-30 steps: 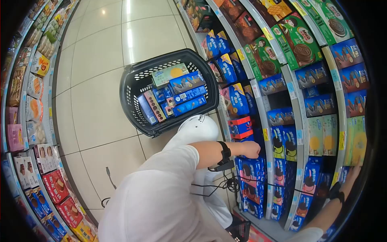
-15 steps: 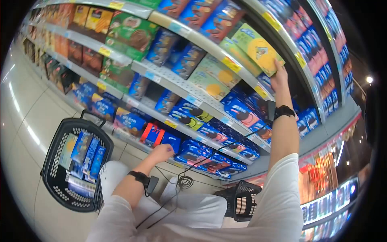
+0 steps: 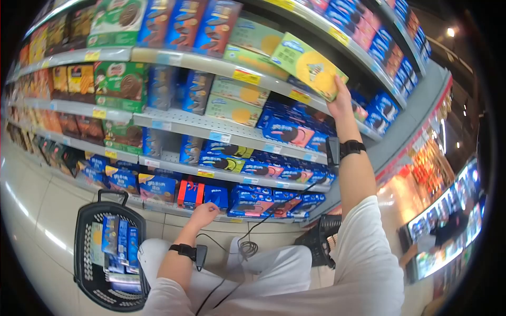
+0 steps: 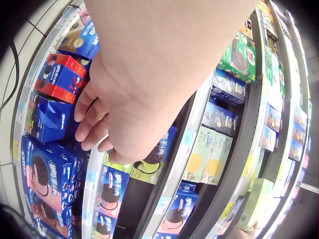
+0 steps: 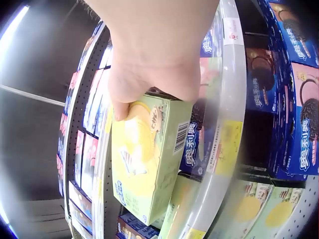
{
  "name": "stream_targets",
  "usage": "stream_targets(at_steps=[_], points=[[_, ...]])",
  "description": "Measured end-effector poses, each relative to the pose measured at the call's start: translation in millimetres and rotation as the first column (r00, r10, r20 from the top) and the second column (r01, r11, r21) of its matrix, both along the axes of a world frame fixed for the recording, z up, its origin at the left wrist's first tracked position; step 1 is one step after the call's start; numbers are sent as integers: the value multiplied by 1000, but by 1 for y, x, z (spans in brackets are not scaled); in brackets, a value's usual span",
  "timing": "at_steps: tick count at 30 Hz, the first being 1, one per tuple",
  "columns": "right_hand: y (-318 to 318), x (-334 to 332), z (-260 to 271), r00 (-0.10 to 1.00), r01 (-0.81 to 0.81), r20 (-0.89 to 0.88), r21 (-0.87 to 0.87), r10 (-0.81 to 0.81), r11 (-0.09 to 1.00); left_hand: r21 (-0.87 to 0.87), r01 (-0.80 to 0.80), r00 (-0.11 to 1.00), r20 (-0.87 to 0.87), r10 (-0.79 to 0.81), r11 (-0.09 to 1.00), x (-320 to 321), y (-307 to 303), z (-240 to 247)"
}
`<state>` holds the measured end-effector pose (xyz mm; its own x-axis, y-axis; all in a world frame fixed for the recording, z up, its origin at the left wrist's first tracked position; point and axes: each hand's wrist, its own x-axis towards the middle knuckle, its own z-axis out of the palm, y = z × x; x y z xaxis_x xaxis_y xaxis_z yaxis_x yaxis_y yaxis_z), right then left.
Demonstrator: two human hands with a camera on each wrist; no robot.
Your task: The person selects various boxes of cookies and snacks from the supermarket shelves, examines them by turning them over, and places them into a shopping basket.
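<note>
In the head view my right hand [image 3: 340,101] grips one end of a pale green biscuit box [image 3: 305,66] with a big yellow biscuit printed on it. The box is tilted in front of an upper shelf, next to similar green boxes [image 3: 256,38]. In the right wrist view the thumb lies on the front of this biscuit box [image 5: 144,164], whose barcode side also shows. Low down, my left hand [image 3: 204,215] hangs with loosely curled fingers and holds nothing. It is near a red-and-blue box [image 3: 191,194] and a plain blue box [image 3: 216,197] on the bottom shelf.
A black shopping basket [image 3: 84,263] with several biscuit boxes stands on the floor at left. Another dark basket [image 3: 320,239] is beside my legs. A cable [image 3: 249,246] hangs in loops before the shelves. At far right a person [image 3: 453,226] stands by a lit display.
The view has swung from the basket and floor to the shelves. My right hand has lifted the green biscuit box out from the shelf. My left hand stays low by the bottom shelf.
</note>
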<state>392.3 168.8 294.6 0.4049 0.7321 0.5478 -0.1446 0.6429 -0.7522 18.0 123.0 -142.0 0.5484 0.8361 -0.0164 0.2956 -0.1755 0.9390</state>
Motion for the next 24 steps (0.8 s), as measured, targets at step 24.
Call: stream_targets(at_steps=[24], points=[[-262, -109, -390, 719, -392, -693, -354, 43, 849, -501, 304, 882, 470, -40, 810, 36, -68, 45]])
